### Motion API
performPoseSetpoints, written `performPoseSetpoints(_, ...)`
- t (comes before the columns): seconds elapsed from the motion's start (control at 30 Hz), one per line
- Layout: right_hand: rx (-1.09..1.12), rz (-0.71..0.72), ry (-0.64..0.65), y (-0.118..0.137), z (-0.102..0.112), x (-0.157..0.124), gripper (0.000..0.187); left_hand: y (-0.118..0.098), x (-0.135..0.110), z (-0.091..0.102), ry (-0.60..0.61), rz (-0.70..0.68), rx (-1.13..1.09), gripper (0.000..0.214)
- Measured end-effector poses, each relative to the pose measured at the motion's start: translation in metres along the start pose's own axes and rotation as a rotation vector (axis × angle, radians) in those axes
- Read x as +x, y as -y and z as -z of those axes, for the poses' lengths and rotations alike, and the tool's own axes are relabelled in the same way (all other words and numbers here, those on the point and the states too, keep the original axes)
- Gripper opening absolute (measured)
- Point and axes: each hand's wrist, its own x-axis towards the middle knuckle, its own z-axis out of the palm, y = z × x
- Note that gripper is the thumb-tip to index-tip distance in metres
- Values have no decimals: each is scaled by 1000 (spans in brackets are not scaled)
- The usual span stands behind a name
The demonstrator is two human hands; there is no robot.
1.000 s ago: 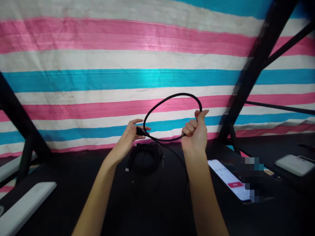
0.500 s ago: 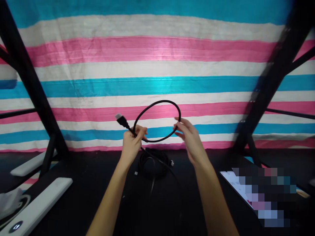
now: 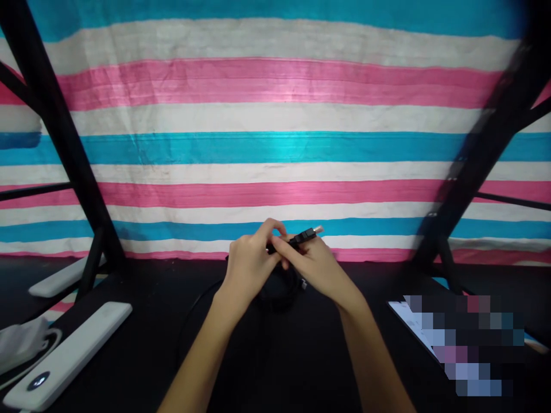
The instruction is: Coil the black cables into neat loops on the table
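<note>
My left hand [image 3: 249, 264] and my right hand [image 3: 312, 267] meet in front of me, both pinched on a black cable [image 3: 293, 242]. Its plug end with a metal tip [image 3: 310, 232] sticks out to the upper right between my fingers. Behind and below my hands a coiled bundle of black cable [image 3: 279, 289] lies on the black table [image 3: 129, 355], mostly hidden by my hands. A loose strand curves off to the left of my left wrist.
Two white flat bars [image 3: 69, 353] lie at the left on the table. A phone [image 3: 419, 327] with a lit screen lies at the right, partly blurred. Black frame posts [image 3: 64, 143] stand left and right before a pink, white and blue striped sheet [image 3: 275, 126].
The raised cable loop has collapsed; my hands have come together low over the coil. The plug, earlier pointing up-left from my left hand, now points up-right.
</note>
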Motion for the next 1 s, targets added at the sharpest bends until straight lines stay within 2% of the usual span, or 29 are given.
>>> performPoseSetpoints(0.1,143,73,-80,0,3,3,33,-1,2,10,17,-46,-144,35)
performPoseSetpoints(0.17,241,104,-166,1,8,5,31,4,1,17,46,-65,-189,56)
performPoseSetpoints(0.23,333,136,-300,1,17,5,28,15,-1,22,137,-24,-139,81)
performPoseSetpoints(0.3,422,164,-462,0,26,5,26,30,-2,24,307,109,-36,92)
performPoseSetpoints(0.33,471,163,-548,0,30,5,27,38,-2,23,393,188,18,88)
performPoseSetpoints(0.4,576,131,-702,-2,39,6,28,52,1,22,528,316,97,64)
performPoseSetpoints(0.47,687,94,-820,-6,48,6,28,62,4,23,627,412,71,43)
performPoseSetpoints(0.53,802,76,-909,-12,60,6,25,67,7,29,684,470,-44,40)
performPoseSetpoints(0.57,858,70,-948,-17,67,5,23,69,8,35,676,485,-107,41)
performPoseSetpoints(0.63,967,50,-1011,-29,84,2,20,73,9,47,535,489,-204,43)
performPoseSetpoints(0.8,1130,38,-1037,-55,121,-16,15,84,11,69,-121,497,-610,44)
performPoseSetpoints(0.87,1094,23,-1003,-58,129,-22,15,86,13,72,-328,456,-729,42)
performPoseSetpoints(1.0,915,-40,-934,-55,131,-28,19,85,14,78,-665,353,-735,34)
